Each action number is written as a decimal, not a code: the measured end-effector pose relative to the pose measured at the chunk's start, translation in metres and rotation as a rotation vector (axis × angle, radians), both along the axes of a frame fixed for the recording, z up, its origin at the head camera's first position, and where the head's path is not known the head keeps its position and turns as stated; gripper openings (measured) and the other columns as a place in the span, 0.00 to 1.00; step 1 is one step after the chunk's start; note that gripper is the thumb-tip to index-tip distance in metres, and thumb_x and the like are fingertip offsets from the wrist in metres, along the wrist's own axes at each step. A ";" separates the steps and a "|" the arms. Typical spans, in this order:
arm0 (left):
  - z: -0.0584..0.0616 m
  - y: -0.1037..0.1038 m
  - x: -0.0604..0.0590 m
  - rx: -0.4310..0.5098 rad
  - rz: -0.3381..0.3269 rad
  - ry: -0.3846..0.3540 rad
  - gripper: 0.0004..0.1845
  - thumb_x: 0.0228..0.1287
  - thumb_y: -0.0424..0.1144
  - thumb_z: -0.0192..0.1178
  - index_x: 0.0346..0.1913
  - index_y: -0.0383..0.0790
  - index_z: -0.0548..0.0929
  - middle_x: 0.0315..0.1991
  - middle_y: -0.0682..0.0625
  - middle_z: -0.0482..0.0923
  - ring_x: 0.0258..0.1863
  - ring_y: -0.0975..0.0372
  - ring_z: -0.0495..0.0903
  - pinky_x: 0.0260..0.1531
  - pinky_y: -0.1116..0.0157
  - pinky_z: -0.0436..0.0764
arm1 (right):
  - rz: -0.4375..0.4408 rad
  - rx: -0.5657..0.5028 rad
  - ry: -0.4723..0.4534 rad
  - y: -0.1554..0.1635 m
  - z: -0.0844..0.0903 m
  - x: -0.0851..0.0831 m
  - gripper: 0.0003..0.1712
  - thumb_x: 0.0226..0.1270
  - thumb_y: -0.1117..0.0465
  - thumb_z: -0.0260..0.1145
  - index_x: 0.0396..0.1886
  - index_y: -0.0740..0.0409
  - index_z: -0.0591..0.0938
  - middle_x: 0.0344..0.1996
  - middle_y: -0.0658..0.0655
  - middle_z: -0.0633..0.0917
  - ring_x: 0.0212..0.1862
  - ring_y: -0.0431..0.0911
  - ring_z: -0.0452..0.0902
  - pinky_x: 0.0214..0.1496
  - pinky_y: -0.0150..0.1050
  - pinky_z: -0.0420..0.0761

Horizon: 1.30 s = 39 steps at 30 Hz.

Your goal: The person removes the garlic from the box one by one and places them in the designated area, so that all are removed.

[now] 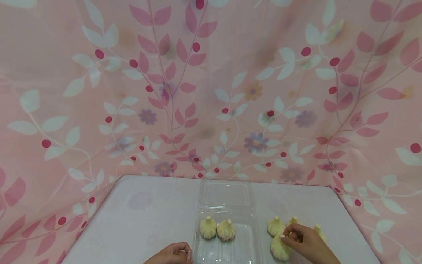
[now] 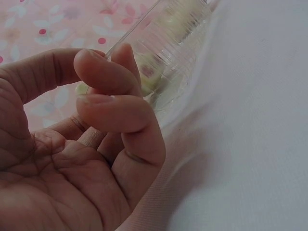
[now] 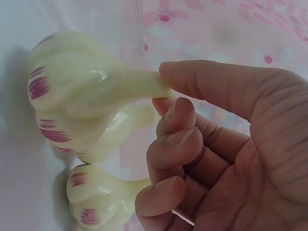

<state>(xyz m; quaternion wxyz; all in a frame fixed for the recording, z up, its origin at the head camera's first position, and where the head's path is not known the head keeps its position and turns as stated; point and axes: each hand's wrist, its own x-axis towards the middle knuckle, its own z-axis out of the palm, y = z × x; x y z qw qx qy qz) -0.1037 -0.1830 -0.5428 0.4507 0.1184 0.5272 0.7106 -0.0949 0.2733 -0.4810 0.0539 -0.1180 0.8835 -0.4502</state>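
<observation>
On the pale table (image 1: 141,216) draped in front of a pink leaf-patterned curtain (image 1: 99,91), the left hand (image 1: 171,255) rests at the near edge, its fingers loosely curled over the palm; the left wrist view shows them holding nothing, with the fingertips (image 2: 103,72) just beside the wall of the clear plastic hinged container (image 1: 227,240), though contact cannot be told. That container lies open, its lid (image 1: 225,194) flat behind it, and two pale yellow garlic bulbs with purple streaks (image 1: 217,229) sit side by side in the far part of its tray. To the right of the container, a cluster of more garlic bulbs (image 1: 275,225) lies on the table. The right hand (image 1: 304,242) is over this cluster, thumb and forefinger pinching the stem of one garlic bulb (image 3: 77,91), with its other fingers curled inward.
</observation>
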 end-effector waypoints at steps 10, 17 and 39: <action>-0.002 -0.002 -0.001 0.003 -0.005 -0.005 0.03 0.66 0.34 0.50 0.38 0.44 0.74 0.30 0.56 0.77 0.26 0.71 0.72 0.28 0.74 0.73 | 0.020 -0.009 -0.008 0.002 -0.006 0.000 0.10 0.61 0.57 0.66 0.34 0.60 0.78 0.20 0.45 0.72 0.21 0.32 0.66 0.22 0.31 0.71; 0.000 -0.001 -0.001 0.006 -0.008 0.010 0.02 0.66 0.34 0.51 0.38 0.44 0.73 0.30 0.56 0.78 0.25 0.71 0.72 0.27 0.74 0.73 | 0.027 -0.019 0.007 0.001 -0.005 0.001 0.10 0.60 0.56 0.67 0.33 0.57 0.78 0.20 0.45 0.72 0.21 0.32 0.66 0.22 0.31 0.71; 0.001 0.001 0.000 -0.035 0.007 0.031 0.02 0.65 0.34 0.51 0.37 0.44 0.74 0.28 0.57 0.77 0.24 0.72 0.72 0.25 0.74 0.72 | 0.019 0.028 0.027 -0.002 -0.001 0.002 0.11 0.59 0.55 0.67 0.34 0.57 0.79 0.19 0.44 0.73 0.21 0.33 0.67 0.21 0.31 0.70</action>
